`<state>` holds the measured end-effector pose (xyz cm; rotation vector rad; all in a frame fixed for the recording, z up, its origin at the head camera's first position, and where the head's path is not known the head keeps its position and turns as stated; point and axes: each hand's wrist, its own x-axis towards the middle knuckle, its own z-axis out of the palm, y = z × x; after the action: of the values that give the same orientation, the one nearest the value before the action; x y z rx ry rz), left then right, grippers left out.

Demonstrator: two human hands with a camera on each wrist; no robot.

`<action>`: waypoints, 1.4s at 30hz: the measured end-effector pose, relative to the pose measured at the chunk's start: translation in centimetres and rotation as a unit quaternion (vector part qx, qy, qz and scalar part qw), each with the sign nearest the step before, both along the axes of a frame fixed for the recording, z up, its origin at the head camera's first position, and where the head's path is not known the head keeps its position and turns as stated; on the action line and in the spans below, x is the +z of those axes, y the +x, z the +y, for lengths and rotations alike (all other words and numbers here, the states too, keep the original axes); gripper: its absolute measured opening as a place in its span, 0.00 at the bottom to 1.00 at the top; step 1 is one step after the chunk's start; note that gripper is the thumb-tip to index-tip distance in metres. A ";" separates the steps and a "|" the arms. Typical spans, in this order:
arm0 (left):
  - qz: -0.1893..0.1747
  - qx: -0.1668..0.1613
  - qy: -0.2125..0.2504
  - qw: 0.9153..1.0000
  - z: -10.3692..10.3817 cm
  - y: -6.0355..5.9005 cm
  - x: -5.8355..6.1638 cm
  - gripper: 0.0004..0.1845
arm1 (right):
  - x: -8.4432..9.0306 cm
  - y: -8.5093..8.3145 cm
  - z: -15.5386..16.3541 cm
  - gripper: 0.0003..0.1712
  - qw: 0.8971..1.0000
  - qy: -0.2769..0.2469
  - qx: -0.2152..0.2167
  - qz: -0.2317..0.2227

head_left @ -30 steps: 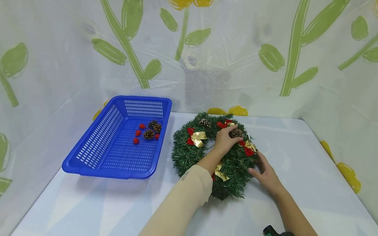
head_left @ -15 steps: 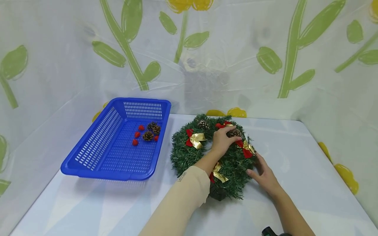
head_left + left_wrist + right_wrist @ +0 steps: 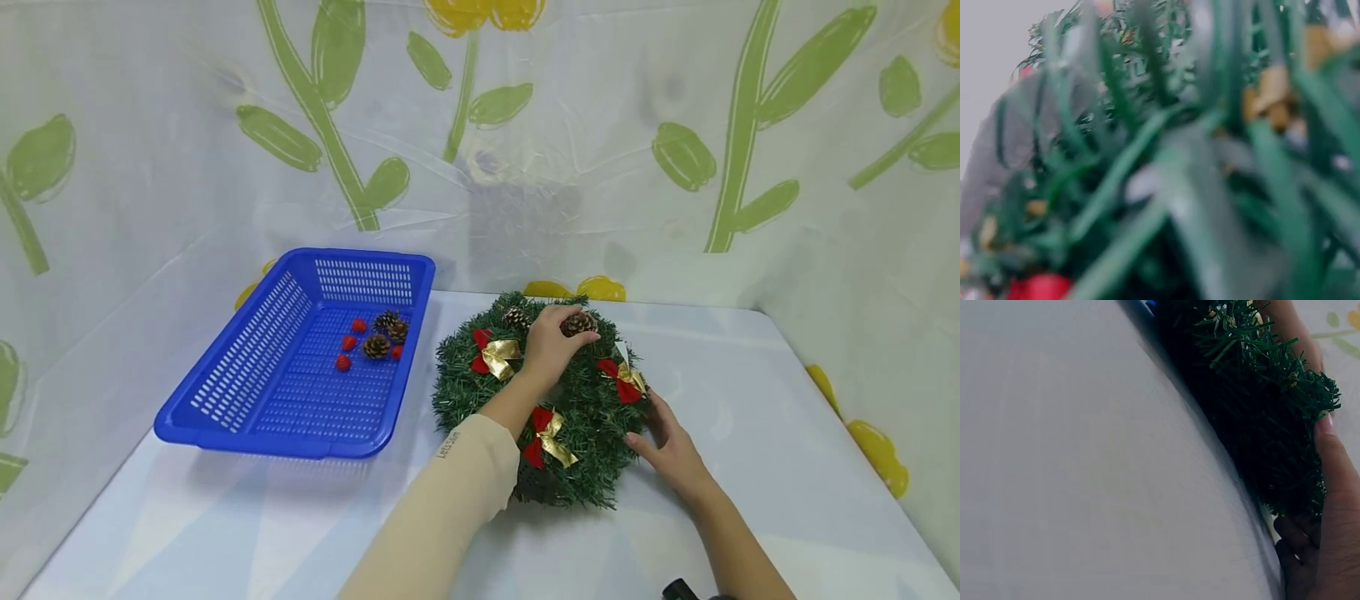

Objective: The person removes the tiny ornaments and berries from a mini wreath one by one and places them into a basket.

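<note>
A green Christmas wreath (image 3: 472, 404) lies on the table, dressed with red and gold bows (image 3: 553, 437). Over its upper right part, my left hand (image 3: 550, 343) holds a pinecone (image 3: 580, 324) between thumb and fingers. Another pinecone (image 3: 517, 317) sits in the greenery to the left of that hand. At the right rim, my right hand (image 3: 673, 454) grips the wreath, below a red and gold bow (image 3: 624, 380). In the right wrist view its thumb (image 3: 1335, 453) presses the needles while fingers curl underneath. Blurred needles (image 3: 1197, 206) fill the left wrist view; the hand's grip is hidden there.
A blue perforated basket (image 3: 273, 448) stands to the left, with several pinecones (image 3: 377, 346) and red berry-like pieces (image 3: 342, 362) inside. A black object (image 3: 678, 590) shows at the bottom edge by the right forearm. A flower-printed curtain (image 3: 517, 192) closes off the back.
My left hand has moved left and slightly away from me, carrying the pinecone from beside the right-hand bow toward the wreath's top. My right hand stays at the rim.
</note>
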<state>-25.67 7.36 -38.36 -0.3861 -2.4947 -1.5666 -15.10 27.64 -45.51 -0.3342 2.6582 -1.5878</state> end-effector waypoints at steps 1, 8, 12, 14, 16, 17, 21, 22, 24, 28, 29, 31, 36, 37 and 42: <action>-0.001 -0.002 0.008 1.000 -0.1 0.0 0.1 0.28 | 0.0 0.0 0.0 0.47 1.000 -0.001 0.000 0.001; 0.002 0.005 0.027 1.000 -1.0 -0.4 0.7 0.28 | 0.1 -0.1 -0.2 0.47 1.000 -0.004 0.000 0.002; 0.018 0.003 0.032 0.999 -1.6 -0.7 0.8 0.28 | 0.2 -0.2 -0.4 0.47 1.000 -0.008 0.001 0.002; 0.012 0.002 0.036 0.999 -1.8 -0.9 0.8 0.28 | 0.3 -0.2 -0.4 0.47 1.000 -0.008 0.000 0.002; 0.004 0.005 0.031 1.000 -2.0 -0.9 0.9 0.29 | 0.2 -0.2 -0.4 0.46 1.000 -0.007 0.000 0.003; 0.002 0.008 0.028 1.000 -2.1 -0.9 1.0 0.29 | 0.2 -0.2 -0.4 0.46 1.000 -0.006 0.001 0.004; 0.001 0.017 0.030 0.999 -2.3 -0.9 1.5 0.28 | 0.1 -0.3 -0.4 0.46 1.000 -0.003 0.003 0.006; 0.000 0.018 0.031 0.999 -2.3 -1.0 1.6 0.28 | 0.1 -0.3 -0.4 0.46 1.000 -0.003 0.003 0.006; -0.006 0.017 0.037 0.999 -2.4 -1.1 1.7 0.29 | 0.1 -0.3 -0.4 0.46 1.000 -0.003 0.001 0.006; -0.016 0.014 0.037 0.999 -2.9 -1.4 2.2 0.31 | 0.2 -0.3 -0.3 0.46 1.000 -0.004 0.001 0.004; -0.017 0.012 0.038 0.999 -3.1 -1.5 2.3 0.31 | 0.2 -0.3 -0.3 0.46 1.000 -0.003 0.001 0.003; -0.021 0.010 0.041 0.999 -3.5 -1.7 2.6 0.30 | 0.2 -0.3 -0.3 0.47 1.000 -0.001 0.002 0.002; -0.043 -0.002 0.058 0.997 -4.3 -2.0 3.4 0.29 | 0.1 -0.1 -0.1 0.47 1.000 0.006 -0.001 0.001; -0.045 -0.007 0.061 0.997 -4.4 -2.0 3.6 0.29 | 0.0 -0.1 -0.1 0.47 1.000 0.007 -0.001 0.003; -0.055 -0.039 0.028 0.997 -5.5 -2.4 4.5 0.29 | -0.4 -0.1 0.1 0.46 1.000 0.006 -0.001 0.010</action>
<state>-28.09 1.89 -33.86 -0.4051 -2.5389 -1.7276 -15.16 27.73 -45.93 -0.3479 2.6824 -1.5778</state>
